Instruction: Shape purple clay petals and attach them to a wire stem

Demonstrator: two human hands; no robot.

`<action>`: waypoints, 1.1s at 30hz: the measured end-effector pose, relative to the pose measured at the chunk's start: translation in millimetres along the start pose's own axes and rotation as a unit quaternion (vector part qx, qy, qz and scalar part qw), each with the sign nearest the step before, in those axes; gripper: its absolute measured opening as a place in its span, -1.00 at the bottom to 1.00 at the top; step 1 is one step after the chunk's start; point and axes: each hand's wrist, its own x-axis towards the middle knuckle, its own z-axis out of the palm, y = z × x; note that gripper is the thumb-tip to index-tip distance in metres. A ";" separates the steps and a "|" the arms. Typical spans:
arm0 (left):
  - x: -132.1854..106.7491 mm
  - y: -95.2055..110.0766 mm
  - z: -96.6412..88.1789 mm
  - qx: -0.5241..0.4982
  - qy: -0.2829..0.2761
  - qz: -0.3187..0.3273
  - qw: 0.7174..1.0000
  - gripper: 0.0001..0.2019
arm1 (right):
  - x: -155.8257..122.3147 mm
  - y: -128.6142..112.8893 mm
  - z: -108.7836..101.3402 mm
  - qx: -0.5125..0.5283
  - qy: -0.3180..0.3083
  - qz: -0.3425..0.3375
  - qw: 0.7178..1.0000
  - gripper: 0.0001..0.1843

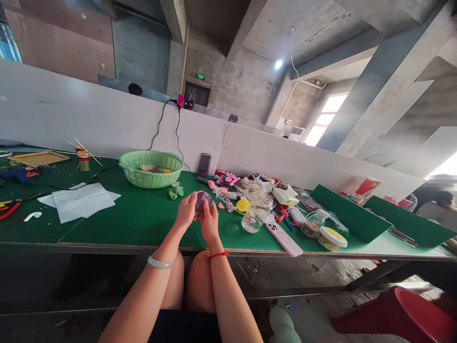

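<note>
A dark purple lump of modelling clay point(203, 200), roughly round, is held between both my hands above the green table. My left hand point(186, 210) wraps its left side, fingers curled. On the opposite side, my right hand point(210, 220) closes round it with the thumb pressed on the front. The palms and some fingertips hide part of the lump. Small green lumps point(175, 191) lie on the table just left of the hands. To the right are a little pink piece point(221, 206) and a yellow round piece point(243, 205).
A green basket point(152, 179) stands behind on the left, near white paper sheets point(84, 202). A clear jar point(257, 213), a pink phone point(284, 237), a small bottle point(314, 224) and a yellow tub point(332, 238) sit right, before a heap of bagged items. A white partition point(200, 131) rises behind.
</note>
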 end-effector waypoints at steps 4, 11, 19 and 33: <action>-0.6 7.0 -2.3 -0.026 0.001 -0.010 1.000 -0.34 | -1.6 -1.8 0.3 0.003 -0.019 0.004 1.000 -0.47; -7.2 14.9 -4.2 -0.094 -0.026 -0.042 0.994 -0.40 | -5.5 -3.1 3.4 0.012 -0.063 0.028 0.998 -0.41; -6.1 16.5 -1.7 -0.152 0.031 -0.046 0.987 -0.51 | -7.3 -6.0 5.5 0.013 -0.063 0.030 0.998 -0.41; -11.6 23.3 -1.1 -0.153 0.010 -0.089 0.984 -0.59 | -6.1 -2.1 5.3 -0.024 -0.065 0.010 0.998 -0.31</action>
